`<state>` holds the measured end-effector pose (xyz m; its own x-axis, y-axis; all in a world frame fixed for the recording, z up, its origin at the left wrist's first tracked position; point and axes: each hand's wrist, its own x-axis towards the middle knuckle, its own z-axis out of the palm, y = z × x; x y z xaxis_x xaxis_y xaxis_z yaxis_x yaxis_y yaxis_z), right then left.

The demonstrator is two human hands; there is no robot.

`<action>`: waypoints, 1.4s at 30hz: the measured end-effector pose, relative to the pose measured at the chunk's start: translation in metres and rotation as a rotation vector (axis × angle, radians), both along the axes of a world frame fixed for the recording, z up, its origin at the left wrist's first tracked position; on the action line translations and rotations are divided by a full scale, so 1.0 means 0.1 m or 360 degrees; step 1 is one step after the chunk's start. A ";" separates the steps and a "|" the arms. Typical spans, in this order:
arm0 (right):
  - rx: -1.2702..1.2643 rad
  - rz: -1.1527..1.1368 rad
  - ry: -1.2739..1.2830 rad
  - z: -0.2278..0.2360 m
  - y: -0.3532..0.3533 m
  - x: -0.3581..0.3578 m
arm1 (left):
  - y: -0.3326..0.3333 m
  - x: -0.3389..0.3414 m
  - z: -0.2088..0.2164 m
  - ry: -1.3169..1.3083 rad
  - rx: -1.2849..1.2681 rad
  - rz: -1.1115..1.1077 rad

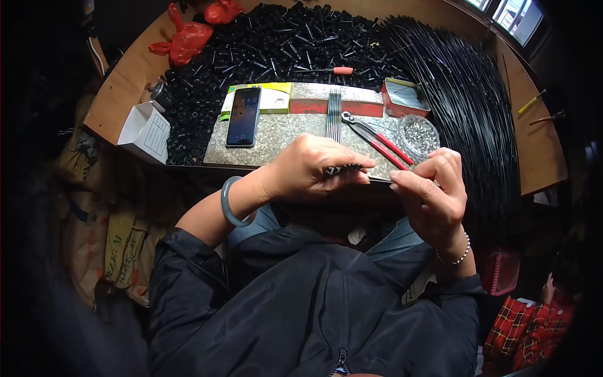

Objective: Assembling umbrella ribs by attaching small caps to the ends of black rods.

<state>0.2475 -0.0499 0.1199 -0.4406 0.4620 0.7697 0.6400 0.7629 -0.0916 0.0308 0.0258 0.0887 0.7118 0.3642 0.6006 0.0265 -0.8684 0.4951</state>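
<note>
My left hand (314, 162) is wrapped round a small bundle of thin dark rods (345, 168), whose ends show between thumb and fingers. To the right, my right hand (436, 191) is closed, thumb and forefinger pressed together; anything in that pinch is too small to make out. Beyond the hands lies a grey metal plate (292, 141). On it rest a row of thin dark rods (334, 116) side by side and pincers (384, 143) with red handles. A round clear dish (419, 134) of small shiny metal pieces stands just beyond my right hand.
A phone (244, 117) leans on a yellow-green box (274, 97). Behind lie a heap of short black tubes (270, 50), a red-handled tool (343, 71) and an open tin (405, 95). Long black rods (461, 94) fill the right side. A white carton (146, 133) stands left.
</note>
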 end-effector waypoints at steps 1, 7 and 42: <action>0.0001 -0.0002 0.0002 0.00 0.00 -0.01 | 0.00 0.00 -0.01 0.0002 0.0001 -0.0002; 0.0068 -0.0045 0.0012 -0.01 0.03 -0.06 | 0.00 0.00 -0.01 0.0004 0.0110 0.0038; -0.0056 0.0005 -0.0035 0.02 0.07 -0.11 | 0.02 -0.02 -0.11 -0.0018 0.0220 0.0074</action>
<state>0.2370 -0.0433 0.1221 -0.4586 0.4872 0.7432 0.6396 0.7615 -0.1045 0.0287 0.0277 0.0775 0.6890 0.3101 0.6551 0.0637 -0.9263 0.3714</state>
